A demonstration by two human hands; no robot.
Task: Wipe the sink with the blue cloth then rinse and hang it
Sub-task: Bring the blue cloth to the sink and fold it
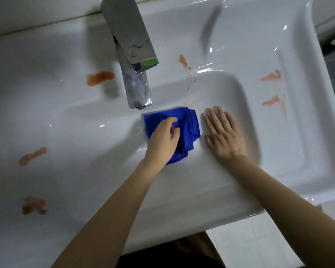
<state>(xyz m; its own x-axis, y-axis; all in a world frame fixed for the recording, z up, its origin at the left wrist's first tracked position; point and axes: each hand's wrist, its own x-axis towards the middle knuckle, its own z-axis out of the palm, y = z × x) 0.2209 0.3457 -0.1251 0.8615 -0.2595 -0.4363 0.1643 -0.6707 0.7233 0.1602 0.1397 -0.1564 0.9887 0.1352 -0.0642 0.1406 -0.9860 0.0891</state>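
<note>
The left hand (162,141) covers part of the blue cloth (190,125); the tap (130,35) is cut off at the frame's top edge.

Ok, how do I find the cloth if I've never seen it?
Find the white sink and its shiny tap. Just below the spout, in the basin, lies the cloth, gripped by the left hand. It is the only bright blue thing there.

Pale tiled floor (259,246) at lower right, white wall (37,8) behind.
</note>
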